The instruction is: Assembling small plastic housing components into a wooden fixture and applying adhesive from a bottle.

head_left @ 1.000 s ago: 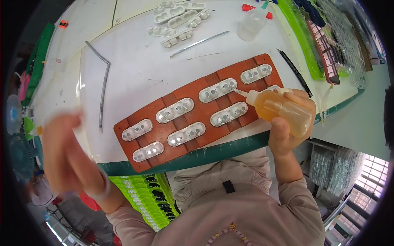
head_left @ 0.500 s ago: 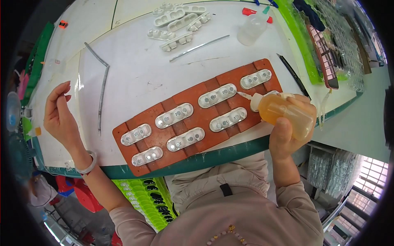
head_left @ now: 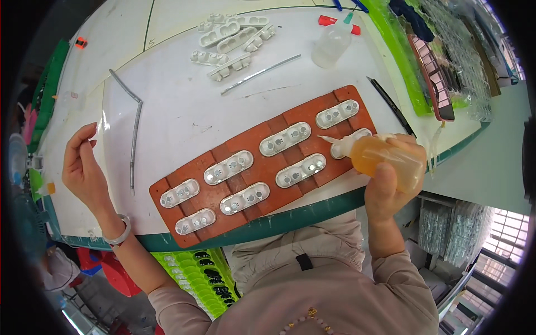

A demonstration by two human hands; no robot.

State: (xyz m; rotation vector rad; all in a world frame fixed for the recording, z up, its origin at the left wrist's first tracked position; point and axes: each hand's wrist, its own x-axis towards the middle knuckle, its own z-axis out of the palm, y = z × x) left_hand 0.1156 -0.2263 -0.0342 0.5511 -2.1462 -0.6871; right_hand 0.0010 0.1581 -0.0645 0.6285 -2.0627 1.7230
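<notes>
My right hand (head_left: 391, 173) is wrapped round a squeeze bottle (head_left: 385, 160) of amber liquid, tipped so its thin nozzle points left. The nozzle tip is over the reddish-brown board (head_left: 215, 195), just right of a three-cup white piece (head_left: 285, 139). Several such oval pieces lie in two rows on the board, each with small round silvery parts in its cups. The bottle partly covers the piece at the right end of the near row (head_left: 341, 146). My left hand (head_left: 84, 167) is raised over the left of the table, fingers loosely bent and apart, nothing in it.
Loose white pieces (head_left: 234, 39) are heaped at the back beside a metal strip (head_left: 261, 74). A clear bottle with a green tip (head_left: 330, 47) stands back right. Black tweezers (head_left: 391, 106) lie right of the board, a bent grey strip (head_left: 137, 134) left. Green trays (head_left: 190, 273) sit below the table edge.
The nozzle tip has come away from the right end of the three-cup piece, slightly right and nearer me. The whole view has shifted a little. My left hand stays much the same.
</notes>
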